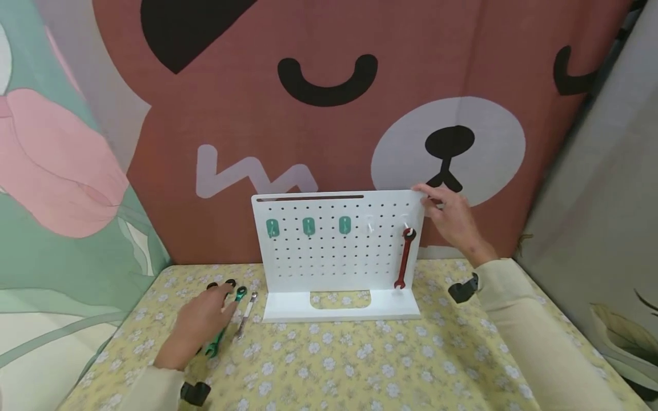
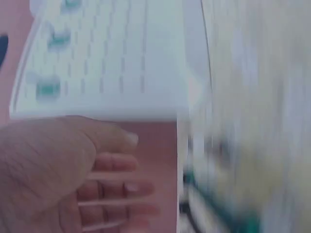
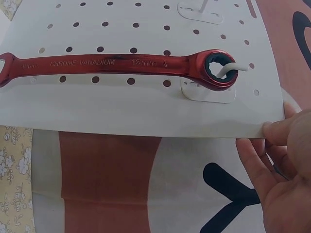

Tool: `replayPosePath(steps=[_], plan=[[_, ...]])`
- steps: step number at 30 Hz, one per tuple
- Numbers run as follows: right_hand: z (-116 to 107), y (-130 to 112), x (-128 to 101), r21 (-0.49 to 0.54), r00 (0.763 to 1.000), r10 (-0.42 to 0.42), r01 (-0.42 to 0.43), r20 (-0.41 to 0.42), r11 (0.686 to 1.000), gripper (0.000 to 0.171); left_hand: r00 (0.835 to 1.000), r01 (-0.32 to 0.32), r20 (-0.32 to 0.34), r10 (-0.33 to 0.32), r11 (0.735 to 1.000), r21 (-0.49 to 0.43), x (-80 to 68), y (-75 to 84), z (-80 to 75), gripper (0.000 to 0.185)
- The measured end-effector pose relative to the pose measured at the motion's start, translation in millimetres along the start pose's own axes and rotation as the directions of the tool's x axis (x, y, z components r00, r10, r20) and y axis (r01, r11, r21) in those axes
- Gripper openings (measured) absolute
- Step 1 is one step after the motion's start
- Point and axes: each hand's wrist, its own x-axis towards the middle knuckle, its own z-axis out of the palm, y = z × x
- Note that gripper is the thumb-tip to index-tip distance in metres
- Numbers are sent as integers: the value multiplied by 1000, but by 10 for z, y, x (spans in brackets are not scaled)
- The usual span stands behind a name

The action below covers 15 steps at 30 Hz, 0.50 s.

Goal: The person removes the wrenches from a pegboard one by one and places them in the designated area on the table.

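Note:
A white pegboard (image 1: 334,251) stands upright on its base. My right hand (image 1: 452,220) grips its upper right corner, with the thumb (image 3: 279,133) at the edge. A red combination wrench (image 1: 405,260) hangs by its ring end from a white hook (image 3: 235,68) near that side. At the left, my left hand (image 1: 203,319) is over the tools, its fingers loosely extended and holding nothing in the blurred left wrist view. Beneath and beside it lie a green wrench (image 1: 212,347), a silver wrench (image 1: 245,319) and a dark ring end (image 1: 231,282), partly hidden by the hand.
Three green hooks (image 1: 308,226) and another clear or white hook (image 1: 369,224) line the pegboard's upper part. A yellow floral cloth (image 1: 329,371) covers the table. Behind the board hangs a brown curtain (image 1: 329,142) with a bear face.

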Motion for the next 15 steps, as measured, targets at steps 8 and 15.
replayPosePath(steps=[8,15], plan=[[-19,-10,-27,9,1000,19,-19,13,1000,35,971,-241,-40,237,964,-116,133,839,266,21],[-55,-15,-7,17,999,27,-27,20,999,34,945,-328,-76,319,924,-195,308,1278,408,22]])
